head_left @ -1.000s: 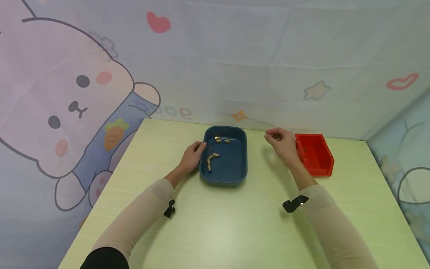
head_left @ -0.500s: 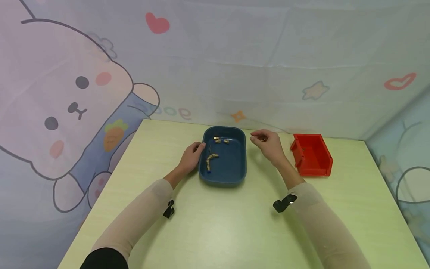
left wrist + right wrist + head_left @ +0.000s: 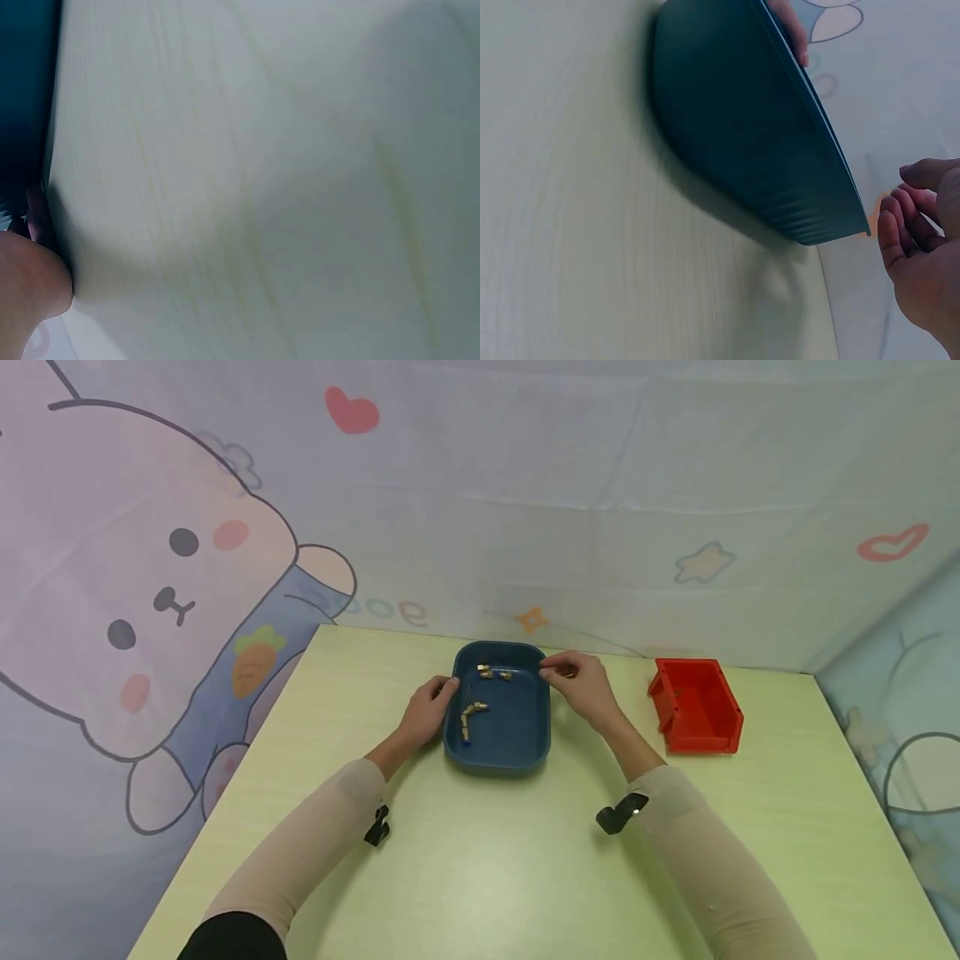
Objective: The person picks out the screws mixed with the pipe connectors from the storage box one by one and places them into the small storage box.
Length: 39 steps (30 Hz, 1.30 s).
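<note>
A dark blue tray (image 3: 517,735) stands on the table, with several small brass fittings (image 3: 472,717) lying in it toward its left and back. My left hand (image 3: 426,714) grips the tray's left wall, thumb over the rim. In the right wrist view, fingertips of that hand show over the far rim. My right hand (image 3: 583,687) is at the tray's back right rim, its fingers curled and the thumb close to the fingertips. In the right wrist view the same hand (image 3: 926,232) is just beyond the tray's corner; I cannot tell whether something small is between its fingertips.
To the right on the pale table (image 3: 480,860) stands a red open-front bin (image 3: 697,743), with a tiny piece (image 3: 678,693) near its left wall. A printed cloth (image 3: 585,485) hangs right behind the table's back edge.
My right hand has moved left, from beside the red bin to the tray's right rim. The red bin shifted slightly as that hand left it. My left hand has stayed on the tray.
</note>
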Available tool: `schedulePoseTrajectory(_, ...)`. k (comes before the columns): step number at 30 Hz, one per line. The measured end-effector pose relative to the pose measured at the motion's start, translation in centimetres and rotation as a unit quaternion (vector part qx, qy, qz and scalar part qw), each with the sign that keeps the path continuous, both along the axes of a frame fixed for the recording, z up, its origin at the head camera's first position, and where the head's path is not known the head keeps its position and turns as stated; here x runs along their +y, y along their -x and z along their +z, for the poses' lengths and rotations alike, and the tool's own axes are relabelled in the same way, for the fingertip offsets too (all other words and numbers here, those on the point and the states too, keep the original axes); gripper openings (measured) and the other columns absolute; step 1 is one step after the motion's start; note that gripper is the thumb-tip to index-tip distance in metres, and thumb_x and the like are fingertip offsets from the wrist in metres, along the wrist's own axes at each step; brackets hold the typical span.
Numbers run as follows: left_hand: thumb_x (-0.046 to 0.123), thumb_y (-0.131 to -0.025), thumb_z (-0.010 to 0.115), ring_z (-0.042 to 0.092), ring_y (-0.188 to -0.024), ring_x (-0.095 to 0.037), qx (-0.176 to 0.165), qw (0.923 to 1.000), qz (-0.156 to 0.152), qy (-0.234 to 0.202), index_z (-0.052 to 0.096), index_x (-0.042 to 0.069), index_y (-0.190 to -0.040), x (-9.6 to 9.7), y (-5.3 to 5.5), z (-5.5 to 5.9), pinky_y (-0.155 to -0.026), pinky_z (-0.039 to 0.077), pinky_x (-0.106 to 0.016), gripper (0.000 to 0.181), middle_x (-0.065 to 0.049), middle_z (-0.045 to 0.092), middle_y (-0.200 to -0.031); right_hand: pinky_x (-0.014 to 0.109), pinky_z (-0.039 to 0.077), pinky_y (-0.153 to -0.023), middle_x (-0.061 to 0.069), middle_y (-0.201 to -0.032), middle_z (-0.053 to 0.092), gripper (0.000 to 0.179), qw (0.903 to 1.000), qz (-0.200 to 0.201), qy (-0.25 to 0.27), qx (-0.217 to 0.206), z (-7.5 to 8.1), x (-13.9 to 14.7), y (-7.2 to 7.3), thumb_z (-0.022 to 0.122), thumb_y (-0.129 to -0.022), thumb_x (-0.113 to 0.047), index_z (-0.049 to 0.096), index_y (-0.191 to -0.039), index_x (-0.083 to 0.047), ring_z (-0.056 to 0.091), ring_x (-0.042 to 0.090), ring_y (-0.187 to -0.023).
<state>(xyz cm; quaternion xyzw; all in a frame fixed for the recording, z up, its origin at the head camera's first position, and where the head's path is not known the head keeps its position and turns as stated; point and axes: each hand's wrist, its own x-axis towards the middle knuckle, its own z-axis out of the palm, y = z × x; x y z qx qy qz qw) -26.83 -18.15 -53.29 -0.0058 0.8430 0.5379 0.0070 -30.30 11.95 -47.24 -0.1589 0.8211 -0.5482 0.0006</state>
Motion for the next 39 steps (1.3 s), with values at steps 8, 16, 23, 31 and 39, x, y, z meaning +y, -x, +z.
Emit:
schedulePoseTrajectory(8, 0.056, -0.11, 0.045, 0.06, -0.124, -0.032, -0.001, 1.0, -0.001, 0.002, 0.065, 0.009, -0.138, 0.1, 0.0, 0.1, -0.111, 0.044, -0.051, 0.058, -0.013, 0.066, -0.134, 0.024, 0.053, -0.077, 0.016, -0.107, 0.074, 0.023, 0.9999, 0.016, -0.004, 0.002, 0.3, -1.5, -0.3, 0.075, -0.1, -0.012, 0.076, -0.118, 0.002, 0.068, 0.028, -0.097)
schedulePoseTrajectory(16, 0.054, -0.111, 0.045, 0.06, -0.124, -0.032, 0.002, 0.9999, 0.002, 0.01, 0.065, 0.008, -0.138, 0.2, 0.1, 0.0, -0.11, 0.044, -0.051, 0.056, -0.014, 0.066, -0.133, 0.025, 0.053, -0.077, 0.016, -0.11, 0.073, 0.026, 0.9994, 0.033, 0.004, -0.005, 0.4, -3.2, -0.3, 0.073, -0.102, -0.01, 0.074, -0.122, 0.005, 0.067, 0.027, -0.097)
schedulePoseTrajectory(23, 0.055, -0.111, 0.044, 0.06, -0.124, -0.031, -0.002, 1.0, 0.0, 0.007, 0.064, 0.009, -0.14, 0.2, 0.0, 0.1, -0.11, 0.044, -0.05, 0.058, -0.013, 0.066, -0.134, 0.032, 0.054, -0.083, 0.014, -0.107, 0.073, 0.025, 0.9992, 0.037, -0.012, 0.001, 0.4, -4.3, -0.7, 0.073, -0.102, -0.012, 0.074, -0.121, 0.004, 0.068, 0.027, -0.097)
schedulePoseTrajectory(31, 0.052, -0.112, 0.045, 0.062, -0.12, -0.031, 0.0, 1.0, 0.002, 0.003, 0.065, 0.009, -0.138, 0.3, -0.1, 0.1, -0.109, 0.045, -0.05, 0.054, -0.013, 0.067, -0.13, 0.043, 0.056, -0.09, 0.015, -0.108, 0.074, 0.025, 0.9989, 0.043, -0.02, 0.005, 0.1, -5.3, -0.8, 0.074, -0.102, -0.014, 0.075, -0.12, 0.003, 0.069, 0.03, -0.099)
schedulePoseTrajectory(39, 0.05, -0.112, 0.045, 0.061, -0.121, -0.031, 0.001, 1.0, 0.004, 0.003, 0.065, 0.008, -0.139, 0.4, -0.1, 0.2, -0.109, 0.045, -0.05, 0.053, -0.014, 0.067, -0.131, 0.041, 0.056, -0.089, 0.012, -0.104, 0.073, 0.026, 0.999, 0.043, -0.008, 0.007, -0.3, -6.1, -0.7, 0.075, -0.101, -0.014, 0.075, -0.12, 0.004, 0.069, 0.028, -0.097)
